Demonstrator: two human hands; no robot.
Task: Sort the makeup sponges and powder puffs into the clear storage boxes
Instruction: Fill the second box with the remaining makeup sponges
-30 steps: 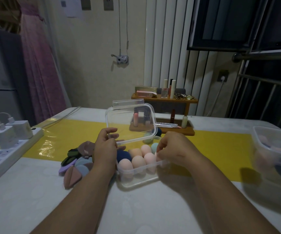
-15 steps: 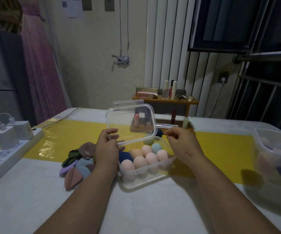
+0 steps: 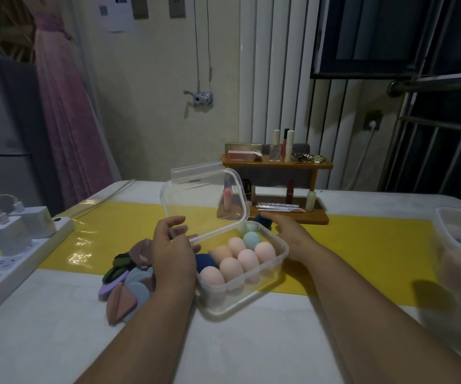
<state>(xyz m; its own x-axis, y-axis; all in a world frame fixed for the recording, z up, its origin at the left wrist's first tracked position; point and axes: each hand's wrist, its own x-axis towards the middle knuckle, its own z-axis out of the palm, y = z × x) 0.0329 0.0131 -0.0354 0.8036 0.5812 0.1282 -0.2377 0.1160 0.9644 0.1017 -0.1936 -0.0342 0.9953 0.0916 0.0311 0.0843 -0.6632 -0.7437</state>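
Clear boxes: two, an open box (image 3: 251, 297) and a blurred box (image 3: 459, 245). Open box holds five pink sponges (image 3: 230, 268), one orange sponge (image 3: 219, 252), one teal sponge (image 3: 251, 239). Puffs (image 3: 129, 284) overlap, uncounted.

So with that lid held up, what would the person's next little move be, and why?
Probably the right hand picks up the dark blue sponge lying just behind the clear box and drops it in. The left hand grips the lid raised, so the box is open, and the right hand's fingers already point at that sponge.
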